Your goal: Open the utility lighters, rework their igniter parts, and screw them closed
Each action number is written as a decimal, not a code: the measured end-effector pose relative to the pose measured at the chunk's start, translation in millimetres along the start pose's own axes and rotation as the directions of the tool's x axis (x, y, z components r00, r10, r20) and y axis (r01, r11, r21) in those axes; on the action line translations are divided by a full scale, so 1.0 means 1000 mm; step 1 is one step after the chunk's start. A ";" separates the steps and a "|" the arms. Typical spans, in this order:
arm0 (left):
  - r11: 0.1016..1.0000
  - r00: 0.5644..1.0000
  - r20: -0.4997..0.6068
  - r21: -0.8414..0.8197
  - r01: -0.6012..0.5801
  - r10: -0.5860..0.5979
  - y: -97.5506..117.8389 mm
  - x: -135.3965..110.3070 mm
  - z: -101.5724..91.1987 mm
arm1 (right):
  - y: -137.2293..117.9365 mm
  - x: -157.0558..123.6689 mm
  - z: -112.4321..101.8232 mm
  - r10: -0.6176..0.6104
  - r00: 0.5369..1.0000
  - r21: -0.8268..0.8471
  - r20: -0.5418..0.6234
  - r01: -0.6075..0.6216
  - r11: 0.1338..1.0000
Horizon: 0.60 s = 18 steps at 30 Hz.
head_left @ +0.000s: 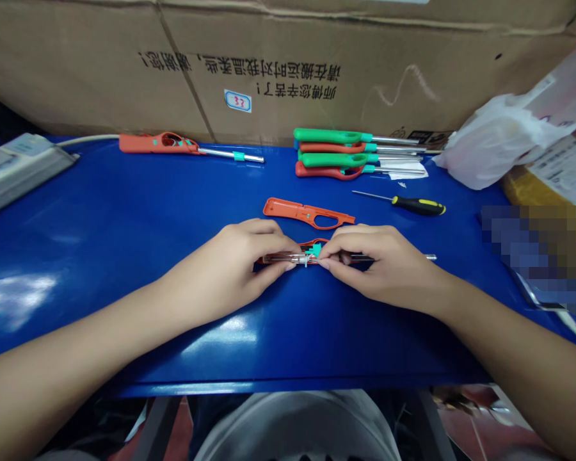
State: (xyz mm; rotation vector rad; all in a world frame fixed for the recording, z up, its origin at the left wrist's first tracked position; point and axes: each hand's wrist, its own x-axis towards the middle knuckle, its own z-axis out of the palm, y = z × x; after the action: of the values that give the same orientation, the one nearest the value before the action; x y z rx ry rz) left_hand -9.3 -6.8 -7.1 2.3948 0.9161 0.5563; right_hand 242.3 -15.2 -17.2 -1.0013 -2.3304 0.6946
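An opened red lighter [312,254] with a clear fuel tube, a teal part and a metal nozzle lies on the blue table [125,243] in the middle. My left hand [242,262] pinches its left end. My right hand [379,259] pinches its right part, fingertips at the teal piece. Just behind the hands lies a loose red half-shell [307,212] of a lighter casing.
A black-and-yellow screwdriver [413,205] lies right of the shell. Several green and red lighters [345,153] are stacked at the back. One red lighter [173,144] lies back left. A cardboard box [288,57] walls the rear, with a white plastic bag [499,134] at right.
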 end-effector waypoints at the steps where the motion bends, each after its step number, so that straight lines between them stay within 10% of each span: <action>1: 1.000 1.000 0.000 0.002 0.001 -0.001 0.000 0.000 0.000 | 0.000 0.000 0.000 0.001 1.000 0.000 0.001 -0.001 1.000; 18: 1.000 1.000 -0.011 0.010 -0.011 0.012 0.001 0.000 0.002 | -0.001 0.000 0.000 0.017 1.000 -0.008 0.010 -0.017 1.000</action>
State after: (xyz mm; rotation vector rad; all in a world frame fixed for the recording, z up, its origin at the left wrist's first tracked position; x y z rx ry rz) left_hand -7.9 -8.1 -8.7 2.4098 0.9123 0.5707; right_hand 241.7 -16.1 -16.8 -1.0243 -2.3373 0.6992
